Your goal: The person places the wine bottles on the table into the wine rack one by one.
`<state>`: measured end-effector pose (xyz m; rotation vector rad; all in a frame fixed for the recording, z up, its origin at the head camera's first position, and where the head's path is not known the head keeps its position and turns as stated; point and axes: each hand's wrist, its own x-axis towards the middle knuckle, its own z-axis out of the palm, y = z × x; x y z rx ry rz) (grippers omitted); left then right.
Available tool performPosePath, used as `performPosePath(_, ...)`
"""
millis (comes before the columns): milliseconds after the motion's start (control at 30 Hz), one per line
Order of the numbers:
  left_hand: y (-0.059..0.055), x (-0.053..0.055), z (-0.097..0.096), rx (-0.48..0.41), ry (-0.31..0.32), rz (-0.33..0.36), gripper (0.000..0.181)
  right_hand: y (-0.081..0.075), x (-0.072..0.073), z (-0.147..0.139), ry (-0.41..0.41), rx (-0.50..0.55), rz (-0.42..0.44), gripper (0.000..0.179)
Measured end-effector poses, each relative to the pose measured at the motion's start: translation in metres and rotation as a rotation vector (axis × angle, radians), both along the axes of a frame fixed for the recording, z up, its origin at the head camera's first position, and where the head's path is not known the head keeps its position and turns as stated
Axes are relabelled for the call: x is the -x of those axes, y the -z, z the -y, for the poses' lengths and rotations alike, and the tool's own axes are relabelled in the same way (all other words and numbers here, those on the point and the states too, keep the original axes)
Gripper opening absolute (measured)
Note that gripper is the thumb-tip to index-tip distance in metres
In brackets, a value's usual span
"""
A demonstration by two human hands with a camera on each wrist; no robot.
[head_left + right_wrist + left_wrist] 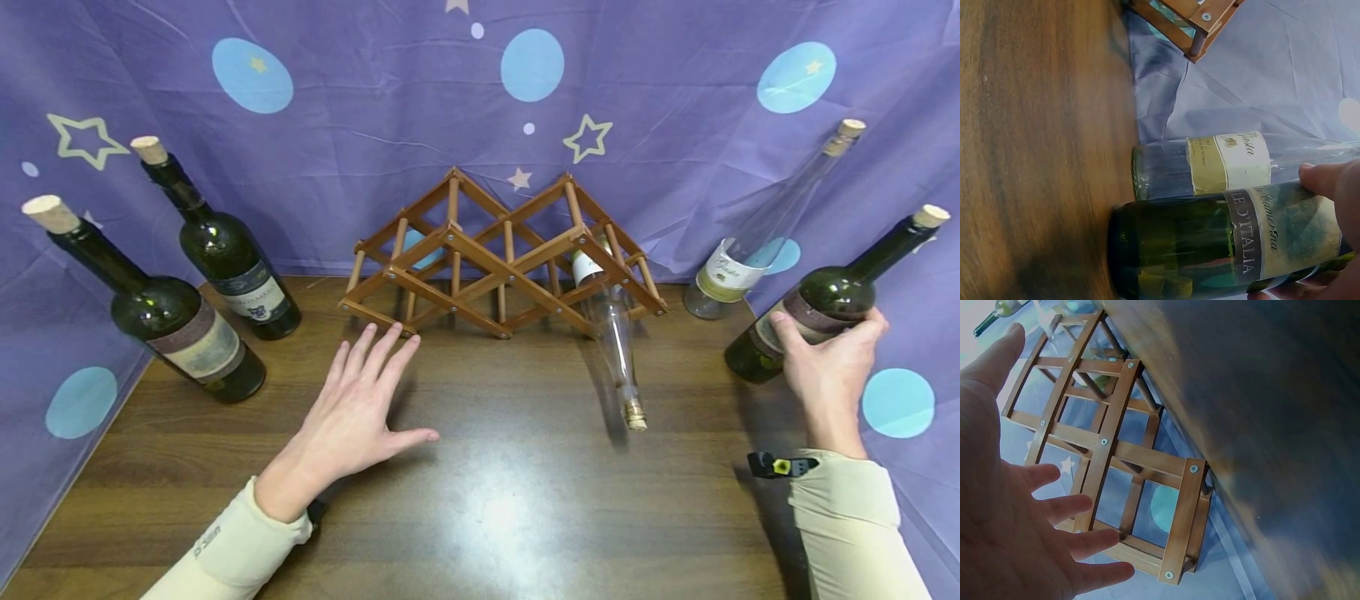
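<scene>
My right hand (832,367) grips a dark green wine bottle (1179,244) around its label, at the right side of the table. The bottle stands upright with a cork in its neck. Just behind it is a clear glass bottle (726,279) with a white and gold label, also corked. My left hand (360,408) is spread above the table, fingers straight, before the left part of a wooden lattice wine rack (510,271); it holds nothing. Another clear corked bottle (618,350) lies in the rack's right section, its neck pointing toward me.
Two dark green corked bottles stand at the left: one nearer (187,333) and one farther back (240,275). A purple cloth (390,92) with stars and blue dots hangs behind and beside the wooden table (525,467).
</scene>
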<state>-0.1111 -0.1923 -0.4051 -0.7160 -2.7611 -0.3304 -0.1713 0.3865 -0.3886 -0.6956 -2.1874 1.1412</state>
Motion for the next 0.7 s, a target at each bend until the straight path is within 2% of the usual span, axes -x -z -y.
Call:
performPosePath(467,-0.001,-0.001,-0.001,-0.005,0.006,-0.015,0.127,-0.003,-0.004,0.005,0.005,-0.008,0.044,0.09)
performPosePath(700,-0.001,-0.001,-0.001,-0.009,0.005,-0.01,0.127,-0.013,-0.007,0.014,0.0,-0.001,0.008,0.088)
